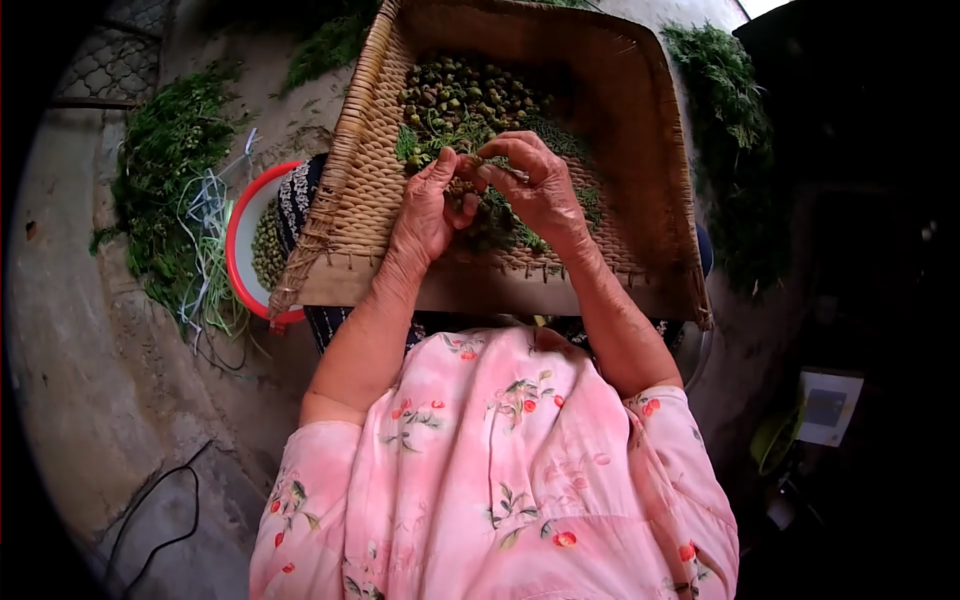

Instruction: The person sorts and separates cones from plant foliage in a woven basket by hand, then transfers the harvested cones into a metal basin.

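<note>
A woven wicker basket tray [345, 190] rests across my lap. Heaped toward its back lie many small round green-brown pods [465, 90], with feathery green sprigs [555, 135] scattered nearer to me. Over the middle of the tray, my left hand [432, 208] is closed, thumb raised and fingers curled inward. My right hand [538, 185] meets it there, thumb and forefinger pinched together. Whatever sits between the fingertips is too small and too covered to make out.
Left of the tray stands a red-rimmed white basin [240, 225] with small green pieces inside. Beside it are tangled plastic strings [207, 220] and a pile of green branches [170, 170]. More branches [725, 120] lie to the right. A black cable [165, 480] runs along the floor.
</note>
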Demonstrator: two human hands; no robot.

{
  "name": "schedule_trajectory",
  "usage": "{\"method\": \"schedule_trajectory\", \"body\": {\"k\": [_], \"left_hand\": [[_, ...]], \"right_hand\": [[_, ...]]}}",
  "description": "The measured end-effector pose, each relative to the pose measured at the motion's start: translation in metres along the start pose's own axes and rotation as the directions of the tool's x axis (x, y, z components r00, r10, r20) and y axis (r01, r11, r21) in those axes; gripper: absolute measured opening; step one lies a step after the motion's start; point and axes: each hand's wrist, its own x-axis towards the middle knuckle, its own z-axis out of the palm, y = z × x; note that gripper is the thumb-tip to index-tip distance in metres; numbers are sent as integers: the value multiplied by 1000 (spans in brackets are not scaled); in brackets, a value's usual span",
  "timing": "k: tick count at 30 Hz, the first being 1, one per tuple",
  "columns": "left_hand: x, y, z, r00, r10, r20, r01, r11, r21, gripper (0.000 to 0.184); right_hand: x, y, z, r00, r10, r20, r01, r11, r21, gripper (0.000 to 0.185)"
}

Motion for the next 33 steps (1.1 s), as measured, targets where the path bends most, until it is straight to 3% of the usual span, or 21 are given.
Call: {"method": "schedule_trajectory", "body": {"k": [2,6,7,10,12,14,16,18,22,26,29,33], "left_hand": [[3,-2,-4,1000,-11,8,11,1000,-11,38],[4,-5,-7,995,13,94,-12,1000,-7,35],[5,-5,-8,995,16,95,-16,1000,0,34],[4,-4,-5,995,18,95,-20,1000,24,34],[3,-4,-3,995,16,96,-20,999,42,34],[2,-4,-4,996,12,84,-14,1000,16,32],[3,-4,-7,996,34,88,-34,999,-7,32],[4,-5,-8,994,50,95,-47,998,-32,31],[5,-6,-9,991,29,131,-20,997,-74,30],[3,-4,-6,994,35,102,-31,999,-37,30],[3,-5,-5,994,34,103,-32,999,-19,29],[3,-5,-5,994,34,106,-35,999,10,27]], "right_hand": [[-4,1,-2,997,80,-6,-80,992,94,15],[-16,25,-27,969,173,-175,-181,983,-33,10],[-18,32,-30,948,271,-165,-267,963,43,10],[-23,28,-31,944,325,-46,-323,945,50,10],[-21,22,-22,950,312,-27,-308,947,88,11],[-18,21,-16,978,148,-144,-149,989,3,11],[-14,23,-14,974,129,-189,-133,991,-8,11],[-11,23,-17,986,64,-153,-98,969,-228,13],[-16,26,-33,989,72,-131,-104,961,-256,13],[-36,27,-53,977,211,-9,-210,969,-131,14],[-50,29,-51,964,238,120,-203,948,-247,15],[-53,21,-38,957,249,146,-167,889,-426,20]]}}
